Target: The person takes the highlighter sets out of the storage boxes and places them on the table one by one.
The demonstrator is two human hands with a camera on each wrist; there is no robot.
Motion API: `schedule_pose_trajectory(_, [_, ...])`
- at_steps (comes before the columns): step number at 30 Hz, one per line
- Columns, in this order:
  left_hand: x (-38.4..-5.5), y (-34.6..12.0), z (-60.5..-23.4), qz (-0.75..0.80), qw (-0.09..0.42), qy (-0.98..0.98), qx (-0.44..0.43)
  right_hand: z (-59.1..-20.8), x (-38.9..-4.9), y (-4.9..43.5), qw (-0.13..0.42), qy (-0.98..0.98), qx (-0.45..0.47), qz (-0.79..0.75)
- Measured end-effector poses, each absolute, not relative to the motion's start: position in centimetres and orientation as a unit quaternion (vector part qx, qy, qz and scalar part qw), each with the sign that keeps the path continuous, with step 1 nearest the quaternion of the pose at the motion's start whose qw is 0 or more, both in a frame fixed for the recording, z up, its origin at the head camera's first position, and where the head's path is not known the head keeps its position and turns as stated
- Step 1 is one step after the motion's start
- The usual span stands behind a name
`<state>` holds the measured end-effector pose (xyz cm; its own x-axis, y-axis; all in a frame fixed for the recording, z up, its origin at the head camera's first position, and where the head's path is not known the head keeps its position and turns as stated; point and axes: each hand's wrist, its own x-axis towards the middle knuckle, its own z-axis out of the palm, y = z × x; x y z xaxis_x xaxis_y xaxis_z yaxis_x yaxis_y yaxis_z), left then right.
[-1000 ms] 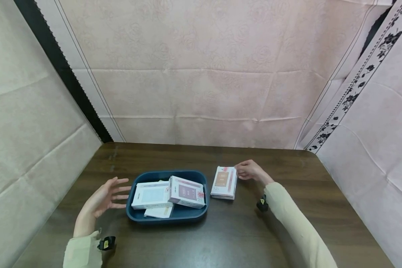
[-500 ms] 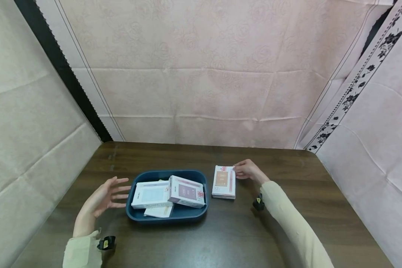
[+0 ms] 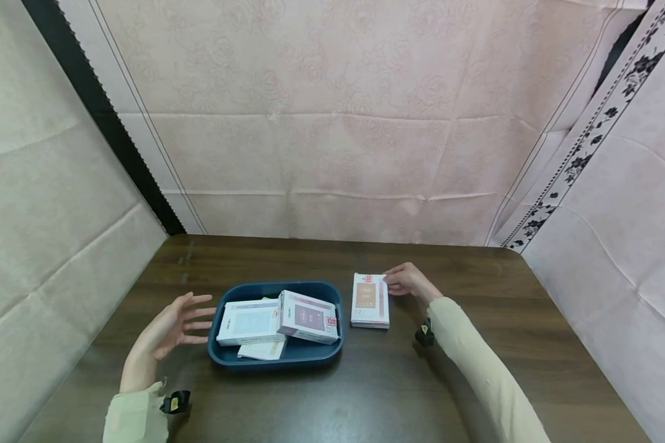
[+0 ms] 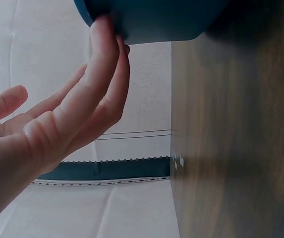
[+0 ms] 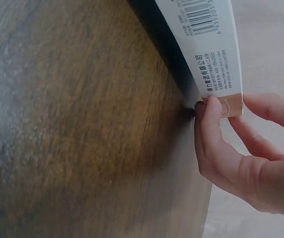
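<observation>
At the right of the head view, a white carton with a tan panel [image 3: 369, 301] lies on the table. My right hand [image 3: 412, 282] holds it at its far right corner. The right wrist view shows the carton's printed side with a barcode [image 5: 201, 49], and fingertips at its tan end. Left of it stands a blue plastic tray [image 3: 279, 363]. Inside are a carton with a pale blue panel [image 3: 252, 322], a carton with a purple panel [image 3: 309, 317] and a whitish carton [image 3: 263, 350] partly beneath them. My left hand [image 3: 173, 326] has its fingers spread, fingertips at the tray's left side.
The dark brown wooden table [image 3: 399, 394] extends around the tray. Pale patterned cloth [image 3: 332, 154] hangs behind its far edge, with more cloth at both sides. Each wrist carries a small black camera, one at the left wrist [image 3: 176, 402].
My right hand has shifted slightly left with the carton, which has turned a little so its sides stand straighter. The left hand and the tray look the same.
</observation>
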<state>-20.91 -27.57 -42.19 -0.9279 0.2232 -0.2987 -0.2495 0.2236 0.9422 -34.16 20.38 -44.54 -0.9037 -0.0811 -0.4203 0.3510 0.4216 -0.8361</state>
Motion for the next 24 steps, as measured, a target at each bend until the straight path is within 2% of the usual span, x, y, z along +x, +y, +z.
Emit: schedule_pose_trajectory(24, [-20.71, -27.63, -41.83, 0.637, 0.196, 0.745, 0.001, -44.61, -34.02, 20.31, 0.207, 0.805, 0.077, -0.55])
